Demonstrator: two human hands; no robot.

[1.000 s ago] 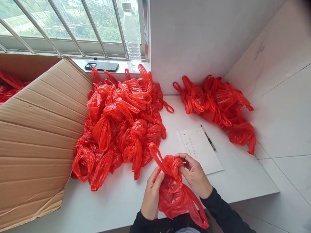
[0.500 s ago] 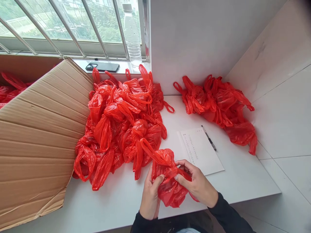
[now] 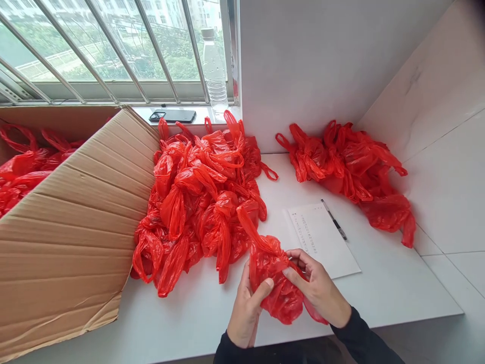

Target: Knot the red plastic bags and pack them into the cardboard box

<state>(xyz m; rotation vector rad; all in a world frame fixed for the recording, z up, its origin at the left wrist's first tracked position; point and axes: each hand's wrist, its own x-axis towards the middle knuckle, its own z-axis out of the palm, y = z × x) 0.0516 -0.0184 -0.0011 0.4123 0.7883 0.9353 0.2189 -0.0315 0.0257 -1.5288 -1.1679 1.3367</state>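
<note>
Near the front edge of the white table, both hands hold one knotted red plastic bag (image 3: 278,283). My left hand (image 3: 250,308) grips its left side, thumb on top and fingers behind and beneath. On the right, my right hand (image 3: 314,283) pinches the bag just below its knot. One handle loop of this bag points up and to the left. What is inside the bag cannot be made out. Just beyond my left hand lies a large pile of similar red bags (image 3: 204,187), several of them knotted.
An open cardboard box (image 3: 76,222) with red bags stands at left. A smaller heap of red bags (image 3: 348,162) lies against the right wall. Beside it are a written sheet of paper (image 3: 329,247) and a pen (image 3: 333,219). A phone (image 3: 173,117) and a bottle (image 3: 214,76) rest on the windowsill.
The whole view has shifted, so things appear further right and more of the box shows. Both hands still hold the bag; my left thumb has slid slightly over its surface.
</note>
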